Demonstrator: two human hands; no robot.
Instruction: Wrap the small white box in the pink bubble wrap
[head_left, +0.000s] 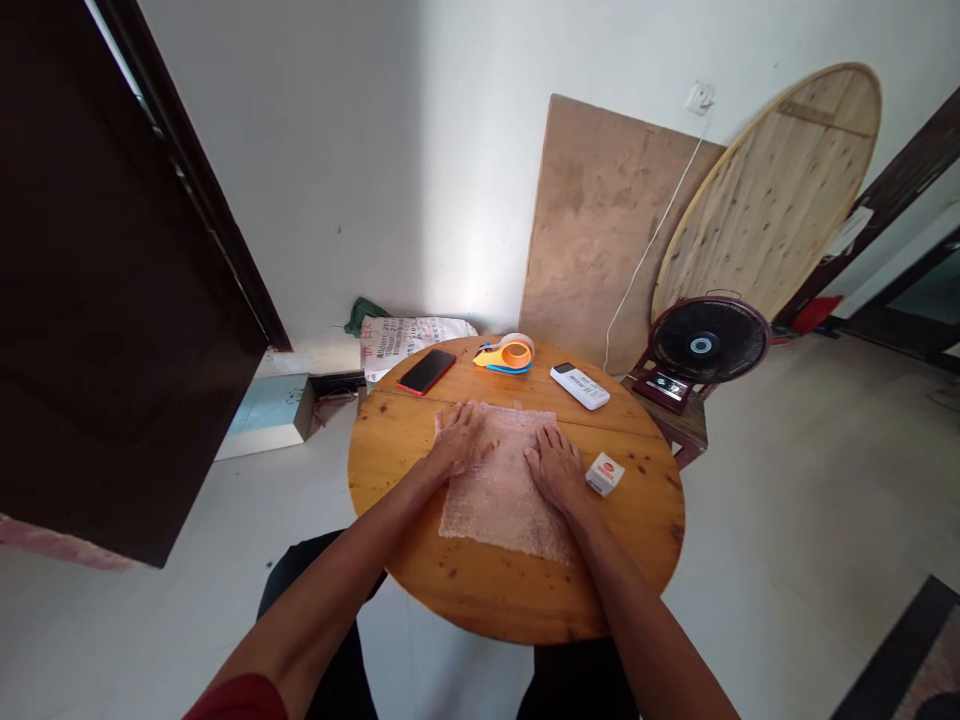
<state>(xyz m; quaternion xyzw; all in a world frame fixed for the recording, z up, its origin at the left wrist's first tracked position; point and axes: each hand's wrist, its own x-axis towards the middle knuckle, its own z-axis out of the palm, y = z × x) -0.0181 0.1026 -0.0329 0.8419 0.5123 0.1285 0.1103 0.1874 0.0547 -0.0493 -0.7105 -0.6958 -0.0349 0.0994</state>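
Bubble wrap (pixel 504 500) lies flat

It covers the middle of the round wooden table (pixel 480 595). The left hand (pixel 459 440), fingers spread, rests on its far left part; the right hand (pixel 556 468) rests at its right edge, thumb apart — a small box (pixel 604 474) just beside.

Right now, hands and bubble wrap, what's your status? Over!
Left hand and right hand: palms down on bubble wrap sheet. Sheet spread on round wooden table. Small white box beside right hand, off the sheet.

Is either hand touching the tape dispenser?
No, the left hand and right hand both lie on the bubble wrap, with the dispenser beyond them.
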